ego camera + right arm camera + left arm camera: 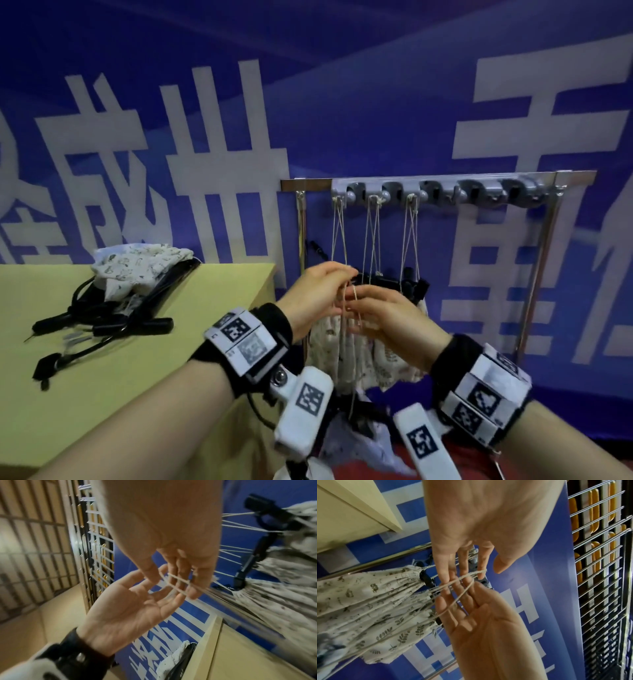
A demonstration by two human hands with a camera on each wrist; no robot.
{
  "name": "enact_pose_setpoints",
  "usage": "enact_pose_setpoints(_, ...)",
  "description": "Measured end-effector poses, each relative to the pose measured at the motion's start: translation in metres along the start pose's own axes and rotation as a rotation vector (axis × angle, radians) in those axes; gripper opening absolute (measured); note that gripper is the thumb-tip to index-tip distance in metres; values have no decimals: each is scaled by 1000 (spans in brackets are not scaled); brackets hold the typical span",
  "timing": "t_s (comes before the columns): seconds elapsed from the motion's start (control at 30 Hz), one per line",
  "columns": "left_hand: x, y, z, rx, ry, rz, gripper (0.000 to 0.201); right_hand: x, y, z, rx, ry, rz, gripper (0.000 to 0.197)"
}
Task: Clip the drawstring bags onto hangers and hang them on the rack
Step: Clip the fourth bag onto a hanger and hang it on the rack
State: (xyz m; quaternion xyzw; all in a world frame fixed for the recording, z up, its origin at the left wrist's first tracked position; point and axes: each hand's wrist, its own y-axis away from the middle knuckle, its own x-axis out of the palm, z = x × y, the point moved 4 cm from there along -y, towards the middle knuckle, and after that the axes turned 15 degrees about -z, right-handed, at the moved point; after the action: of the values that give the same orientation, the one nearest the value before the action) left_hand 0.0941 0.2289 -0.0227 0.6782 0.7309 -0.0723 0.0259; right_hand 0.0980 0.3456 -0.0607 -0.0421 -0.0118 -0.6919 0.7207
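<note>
Both hands are up before the rack (305,185): left hand (315,294) and right hand (390,322) hold nearly straight fingers inside a drawstring (467,576) loop, stretching it between them, neither clenched. Its bag (363,445) dangles below the wrists, just before three bags (387,359) already hung.

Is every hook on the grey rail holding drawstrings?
No, drawstrings hang only from the three left hooks of the grey rail; the hooks further right are bare.
</note>
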Motion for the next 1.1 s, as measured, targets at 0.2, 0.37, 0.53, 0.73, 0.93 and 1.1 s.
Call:
enact_pose_setpoints(0.2, 22, 1, 5, 41, -123, 84, 31, -40, -3, 10, -27, 15, -215, 21)
enact_pose_setpoints(0.37, 23, -11, 16, -4, -116, -26, 22, -65, 0, 21, -16, -47, -242, 28)
enact_pose_setpoints(0.53, 17, -23, 28, -38, -68, -97, 23, -86, 13, 46, -103, -59, -233, 35)
enact_pose_setpoints(0.73, 31, -24, 33, -38, -111, -28, 26, -104, 17, 78, -202, 16, -229, 38)
enact_pose_setpoints(0.93, 53, -28, 27, -26, -87, -22, 25, -132, 5, 105, -319, -39, -399, 24)
enact_pose_setpoints(1.1, 56, -48, 10, -37, 79, -91, 25, -152, -8, 109, -361, -63, -548, 26)
